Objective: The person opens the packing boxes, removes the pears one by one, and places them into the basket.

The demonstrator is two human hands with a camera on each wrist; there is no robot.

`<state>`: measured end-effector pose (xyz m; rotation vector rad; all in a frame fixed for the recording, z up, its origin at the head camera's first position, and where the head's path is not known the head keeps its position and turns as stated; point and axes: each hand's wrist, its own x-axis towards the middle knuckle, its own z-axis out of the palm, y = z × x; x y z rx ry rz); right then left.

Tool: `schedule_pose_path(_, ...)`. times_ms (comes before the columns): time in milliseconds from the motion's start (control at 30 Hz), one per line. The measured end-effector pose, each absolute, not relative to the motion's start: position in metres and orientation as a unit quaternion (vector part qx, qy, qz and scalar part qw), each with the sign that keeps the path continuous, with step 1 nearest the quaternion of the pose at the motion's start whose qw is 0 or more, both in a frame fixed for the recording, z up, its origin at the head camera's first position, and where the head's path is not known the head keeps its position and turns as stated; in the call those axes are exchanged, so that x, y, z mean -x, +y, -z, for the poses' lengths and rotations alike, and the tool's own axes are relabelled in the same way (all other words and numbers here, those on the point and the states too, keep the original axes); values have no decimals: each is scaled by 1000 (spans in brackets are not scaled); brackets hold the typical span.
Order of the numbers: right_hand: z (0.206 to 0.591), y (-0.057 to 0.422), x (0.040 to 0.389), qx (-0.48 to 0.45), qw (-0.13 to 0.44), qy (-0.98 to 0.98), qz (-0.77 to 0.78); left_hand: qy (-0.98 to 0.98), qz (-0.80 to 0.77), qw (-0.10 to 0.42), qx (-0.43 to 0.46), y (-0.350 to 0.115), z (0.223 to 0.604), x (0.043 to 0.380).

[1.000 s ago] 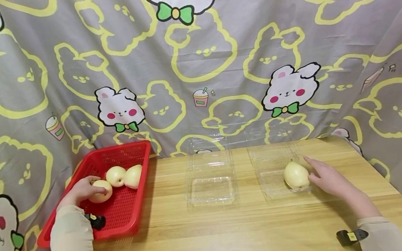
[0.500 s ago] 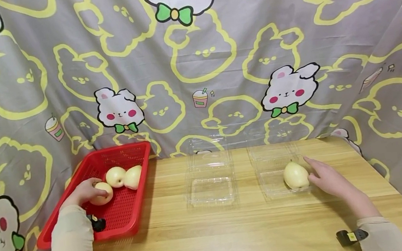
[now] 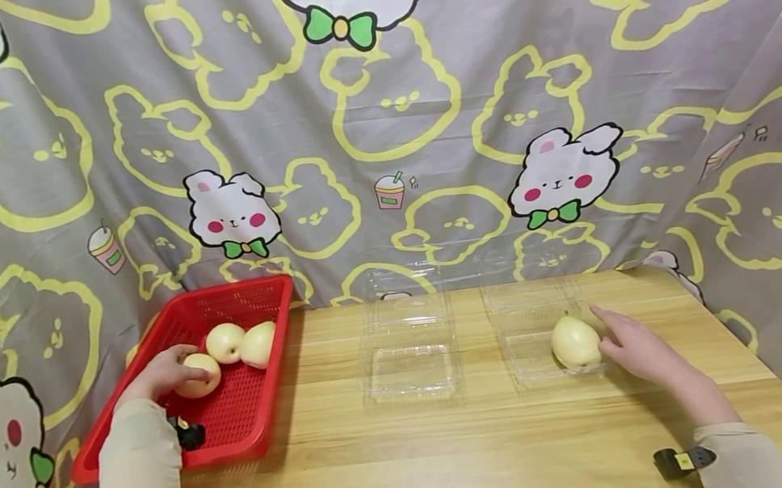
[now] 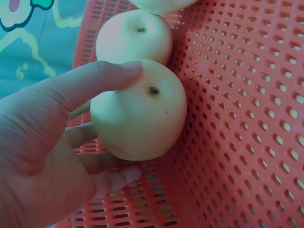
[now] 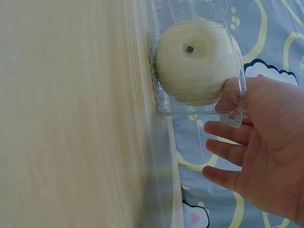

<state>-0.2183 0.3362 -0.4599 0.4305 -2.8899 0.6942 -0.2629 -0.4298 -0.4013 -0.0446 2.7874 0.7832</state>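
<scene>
In the red basket [image 3: 253,407], my left hand [image 3: 161,371] grips a pale yellow pear [image 3: 198,377]. Its thumb [image 4: 126,71] lies over the pear's top near the dark dimple, and the other fingers curl behind and below. Two more pears, one round [image 3: 225,343] and one against the basket wall [image 3: 260,345], lie just behind. A single pear [image 5: 194,66] sits in the right clear plastic box [image 3: 531,357]. My right hand [image 3: 638,344] rests at that box's right side, thumb by the pear, with the other fingers [image 5: 225,152] extended and spread.
Left of the pear's box stands another open clear plastic box [image 3: 412,367] with its lid raised. Both stand toward the back of the wooden table [image 3: 419,468]. A patterned grey curtain [image 3: 377,132] hangs behind and along both sides.
My left hand and the pear it grips have shifted very slightly to the right and forward within the basket. The right hand and its box stay put.
</scene>
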Motion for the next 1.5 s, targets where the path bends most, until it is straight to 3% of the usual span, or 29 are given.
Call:
schedule_pose_path(533,461,337,218,-138,68,-961,-229,958,-278,68,16,-436,398,257)
schedule_pose_path(1500,464,338,221,-144,75,-960,-227,938,-333,69,60,-441,387,247)
